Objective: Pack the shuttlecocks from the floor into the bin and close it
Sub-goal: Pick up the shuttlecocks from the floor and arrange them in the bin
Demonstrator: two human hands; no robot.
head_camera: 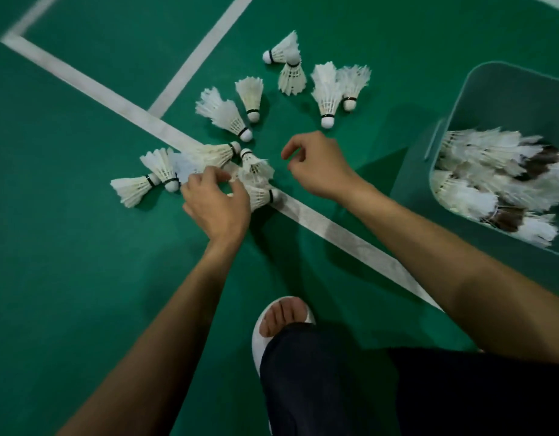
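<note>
Pinching feathers of the shuttlecock cluster (256, 171), lying sideways on the floor (83, 247), with left hand (216, 204), just far of its knuckles; hovering loosely curled and empty just right with right hand (319, 168), nearer the part-filled bin (460, 99).

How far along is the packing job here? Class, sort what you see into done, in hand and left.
Done: the bin already holds a pile of shuttlecocks. In hand: the left hand pinches feathers in the cluster on the white line; the right hand hovers empty beside it. Left: roughly a dozen loose shuttlecocks lie on the floor, and the bin stands open, no lid in view.
</note>
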